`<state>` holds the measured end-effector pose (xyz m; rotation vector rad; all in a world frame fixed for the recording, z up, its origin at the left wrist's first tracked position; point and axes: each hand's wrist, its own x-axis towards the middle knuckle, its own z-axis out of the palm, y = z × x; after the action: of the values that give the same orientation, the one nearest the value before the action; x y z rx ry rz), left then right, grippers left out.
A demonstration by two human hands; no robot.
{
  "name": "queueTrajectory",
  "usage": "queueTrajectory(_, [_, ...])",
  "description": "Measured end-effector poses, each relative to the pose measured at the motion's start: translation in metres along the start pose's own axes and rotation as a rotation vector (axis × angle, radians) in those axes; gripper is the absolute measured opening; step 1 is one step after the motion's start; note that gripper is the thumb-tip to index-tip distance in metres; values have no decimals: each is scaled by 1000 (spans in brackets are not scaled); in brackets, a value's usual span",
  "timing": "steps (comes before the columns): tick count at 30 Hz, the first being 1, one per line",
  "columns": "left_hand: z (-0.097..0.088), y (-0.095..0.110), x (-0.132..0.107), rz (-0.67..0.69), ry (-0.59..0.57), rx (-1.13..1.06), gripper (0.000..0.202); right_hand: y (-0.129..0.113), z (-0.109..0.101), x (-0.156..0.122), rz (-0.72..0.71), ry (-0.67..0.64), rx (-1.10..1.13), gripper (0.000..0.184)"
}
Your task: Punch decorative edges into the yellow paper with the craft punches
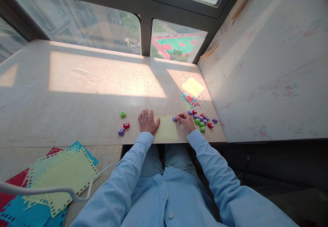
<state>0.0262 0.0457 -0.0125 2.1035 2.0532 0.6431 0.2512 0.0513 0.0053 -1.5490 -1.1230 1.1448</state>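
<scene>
A pale yellow sheet of paper (166, 129) lies at the table's front edge, with small holes along its top and bottom edges. My left hand (149, 122) rests flat at its left side, fingers stretched and the thumb on the paper; a ring is on one finger. At the sheet's upper right corner, my right hand (186, 121) has its fingers closed on a small purple craft punch (174, 118). Whether the paper is inside the punch's slot is too small to tell. Several purple, red and green craft punches (201, 118) are clustered just right of that hand.
Left of my left hand stand a green punch (122, 114), a red punch (126, 125) and a purple punch (121, 131). Confetti (191, 100) and yellow paper (193, 87) lie back right. Punched coloured sheets (69, 175) and a white cable (56, 190) are lower left. A wall (269, 83) bounds the right.
</scene>
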Motion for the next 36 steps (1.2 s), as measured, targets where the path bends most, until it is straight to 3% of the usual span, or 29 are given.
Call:
queueTrajectory(8, [-1,1,0,8,15,34,57,-3,1,2,25,0,15,38])
queueTrajectory(19, [0,1,0,-5,3,-29,58,-12,-9,20,49,-94,-221,32])
queueTrajectory(26, [-2,2,0,-9,-9,-61,58,-10,-12,22,25,-85,-310,30])
queueTrajectory(36, [-1,1,0,-5,15,-49,57,-9,-10,17,41,-74,-241,38])
